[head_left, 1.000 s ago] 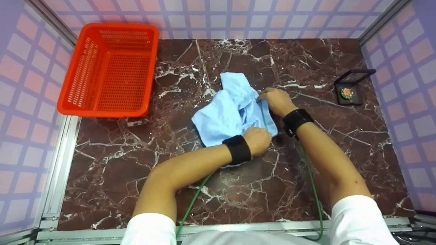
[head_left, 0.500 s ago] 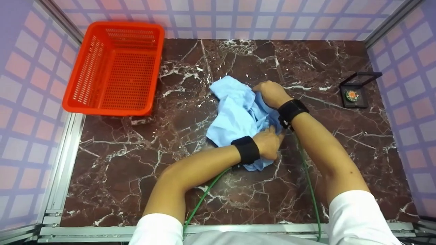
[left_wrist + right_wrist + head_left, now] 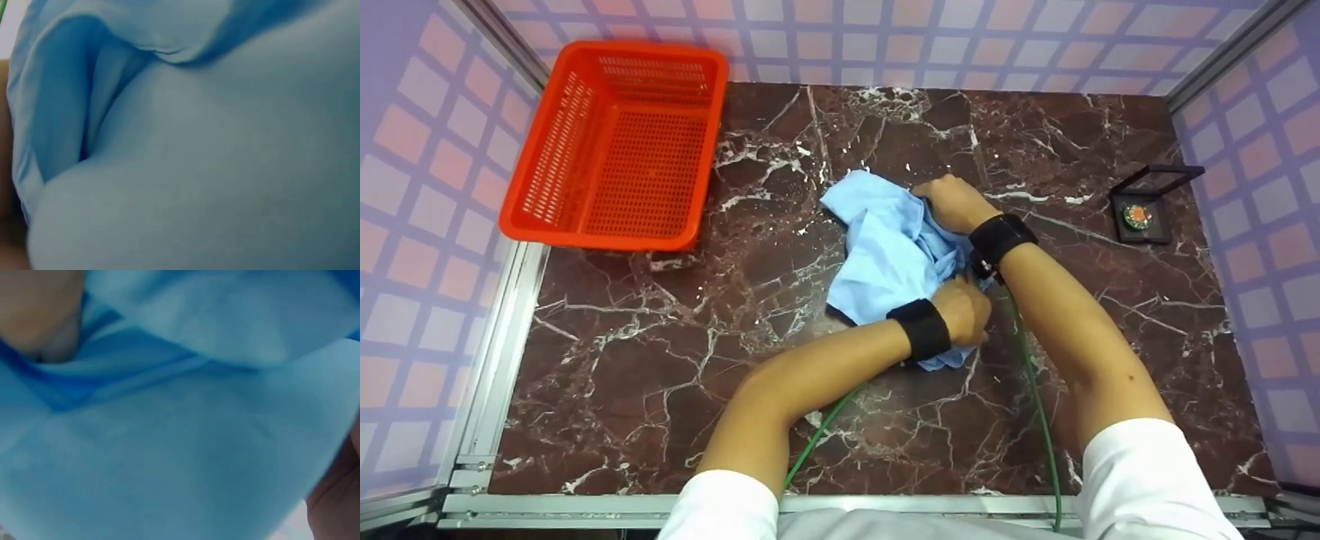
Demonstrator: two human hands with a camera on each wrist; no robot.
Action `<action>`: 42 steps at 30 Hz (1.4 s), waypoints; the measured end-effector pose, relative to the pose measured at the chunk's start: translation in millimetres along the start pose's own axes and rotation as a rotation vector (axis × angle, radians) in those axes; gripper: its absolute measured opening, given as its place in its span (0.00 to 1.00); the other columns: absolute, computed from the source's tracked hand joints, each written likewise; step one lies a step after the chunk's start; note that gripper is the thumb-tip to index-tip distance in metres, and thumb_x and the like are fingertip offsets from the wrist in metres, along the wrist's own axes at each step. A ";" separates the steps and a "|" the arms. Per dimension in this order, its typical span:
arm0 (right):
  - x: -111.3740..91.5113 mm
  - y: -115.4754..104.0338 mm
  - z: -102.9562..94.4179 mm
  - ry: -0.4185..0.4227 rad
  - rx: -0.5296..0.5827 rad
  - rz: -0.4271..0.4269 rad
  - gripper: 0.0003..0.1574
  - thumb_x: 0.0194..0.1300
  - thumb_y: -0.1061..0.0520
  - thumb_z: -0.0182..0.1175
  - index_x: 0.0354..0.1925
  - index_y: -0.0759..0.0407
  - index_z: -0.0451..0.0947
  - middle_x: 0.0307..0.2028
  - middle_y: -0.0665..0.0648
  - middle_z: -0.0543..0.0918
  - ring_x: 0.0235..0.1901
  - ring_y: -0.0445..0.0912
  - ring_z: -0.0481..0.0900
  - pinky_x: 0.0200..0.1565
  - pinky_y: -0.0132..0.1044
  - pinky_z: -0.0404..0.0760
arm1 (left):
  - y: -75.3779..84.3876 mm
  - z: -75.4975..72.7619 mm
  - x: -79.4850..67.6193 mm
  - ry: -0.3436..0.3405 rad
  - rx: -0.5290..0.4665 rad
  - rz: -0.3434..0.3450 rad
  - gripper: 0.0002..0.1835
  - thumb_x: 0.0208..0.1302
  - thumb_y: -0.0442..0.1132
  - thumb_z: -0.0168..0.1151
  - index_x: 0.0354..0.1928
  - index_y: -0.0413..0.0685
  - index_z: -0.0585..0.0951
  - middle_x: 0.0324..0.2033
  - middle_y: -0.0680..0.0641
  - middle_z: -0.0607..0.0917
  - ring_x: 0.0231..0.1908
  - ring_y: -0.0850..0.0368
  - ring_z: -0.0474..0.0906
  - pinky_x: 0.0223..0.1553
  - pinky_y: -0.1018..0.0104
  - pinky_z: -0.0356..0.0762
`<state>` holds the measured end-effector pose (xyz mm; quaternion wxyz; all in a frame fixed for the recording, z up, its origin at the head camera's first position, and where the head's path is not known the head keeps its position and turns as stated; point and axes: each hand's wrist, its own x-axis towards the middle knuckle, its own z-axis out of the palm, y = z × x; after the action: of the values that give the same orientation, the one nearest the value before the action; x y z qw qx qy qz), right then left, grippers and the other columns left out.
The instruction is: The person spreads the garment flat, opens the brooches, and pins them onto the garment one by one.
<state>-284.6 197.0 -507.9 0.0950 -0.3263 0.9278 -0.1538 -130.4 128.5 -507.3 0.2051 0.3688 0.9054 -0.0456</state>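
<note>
A light blue cloth (image 3: 877,255), bunched and folded over on itself, lies mid-table. At its near right edge my left hand (image 3: 966,311) grips the fabric, with curled fingers partly hidden. My right hand (image 3: 954,204) pinches the cloth's far right edge, its fingertips tucked behind the folds. Blue fabric (image 3: 197,157) fills most of the left wrist view. Loose folds of the cloth (image 3: 140,455) also cover the right wrist view, where skin shows at the upper left and right edges.
A red plastic basket (image 3: 705,187) stands at the back left. Toward the right wall sits a small black case (image 3: 1140,225), lid up, holding a round green-and-orange piece (image 3: 1137,217). Small white bits dot the marbled table (image 3: 757,292). Green cables (image 3: 1039,405) trail from both wrists.
The cloth has bunched up toward the right, its left corner drawn inward. My left hand has moved right, and my right hand slightly away and to the left. The view has shifted a little.
</note>
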 end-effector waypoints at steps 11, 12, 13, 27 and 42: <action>-11.6 17.3 -5.4 -0.016 -0.032 0.079 0.26 0.61 0.75 0.49 0.51 0.59 0.85 0.51 0.65 0.85 0.53 0.66 0.80 0.53 0.60 0.77 | -25.6 -3.8 -14.2 0.067 -0.054 -0.065 0.34 0.60 0.72 0.60 0.51 0.52 0.85 0.52 0.45 0.81 0.52 0.46 0.77 0.53 0.55 0.74; -12.8 18.0 -5.2 -0.016 -0.036 0.080 0.27 0.61 0.75 0.49 0.51 0.59 0.85 0.52 0.65 0.85 0.53 0.65 0.80 0.54 0.60 0.77 | -25.6 -4.5 -14.3 0.065 -0.046 -0.071 0.35 0.60 0.72 0.59 0.54 0.51 0.84 0.53 0.44 0.82 0.52 0.46 0.77 0.53 0.55 0.74; -13.3 18.4 -4.7 -0.015 -0.040 0.077 0.27 0.61 0.75 0.49 0.51 0.59 0.85 0.53 0.65 0.84 0.54 0.66 0.80 0.54 0.60 0.77 | -25.5 -4.8 -14.5 0.071 -0.037 -0.079 0.37 0.61 0.72 0.58 0.57 0.50 0.82 0.54 0.44 0.82 0.53 0.45 0.77 0.54 0.55 0.74; -21.9 29.6 -11.7 0.148 -0.045 0.252 0.26 0.60 0.71 0.54 0.55 0.58 0.82 0.50 0.70 0.83 0.47 0.71 0.80 0.46 0.65 0.77 | 3.3 -14.4 -1.7 0.323 0.178 -0.242 0.17 0.75 0.43 0.47 0.48 0.56 0.86 0.42 0.51 0.86 0.42 0.56 0.77 0.41 0.61 0.71; -25.5 32.3 -7.2 -0.063 0.027 0.283 0.17 0.67 0.64 0.60 0.54 0.66 0.75 0.50 0.72 0.82 0.49 0.68 0.80 0.52 0.60 0.76 | 9.7 4.8 35.9 0.295 0.165 -0.312 0.16 0.76 0.43 0.47 0.42 0.58 0.87 0.36 0.56 0.85 0.33 0.63 0.80 0.27 0.65 0.73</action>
<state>-285.6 238.7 -510.5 0.1491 -0.1955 0.9590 -0.1408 -145.2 157.7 -525.6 0.0300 0.2425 0.9649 -0.0961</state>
